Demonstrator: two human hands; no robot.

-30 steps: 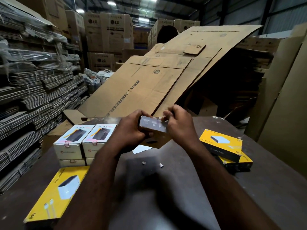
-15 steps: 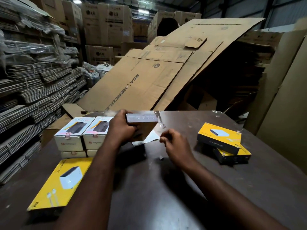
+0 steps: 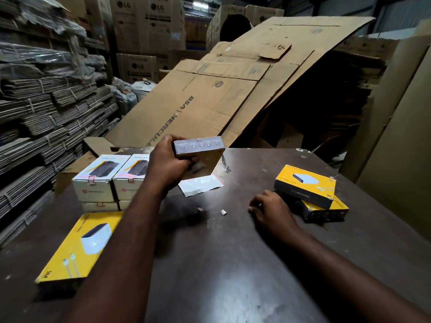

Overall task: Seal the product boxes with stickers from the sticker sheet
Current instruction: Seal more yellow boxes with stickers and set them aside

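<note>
My left hand [image 3: 169,163] grips a small grey-sided product box [image 3: 198,148] and holds it up above the far middle of the dark table [image 3: 233,264]. Below the box a white sticker sheet [image 3: 200,186] lies flat on the table. My right hand [image 3: 270,212] rests on the table with loosely curled fingers and holds nothing, just left of two stacked yellow boxes [image 3: 305,185]. White product boxes [image 3: 109,178] stand stacked at the left, and a large flat yellow box [image 3: 81,243] lies at the near left.
Two small scraps of sticker backing [image 3: 224,212] lie on the table between my hands. A big flattened cardboard sheet [image 3: 210,99] leans behind the table. Bundled cardboard stacks [image 3: 35,113] fill the left side, and tall cardboard panels [image 3: 396,136] stand at the right.
My right hand has left the held box, dropped to the table and moved right toward the yellow boxes. My left hand has kept the box and lifted it slightly away.
</note>
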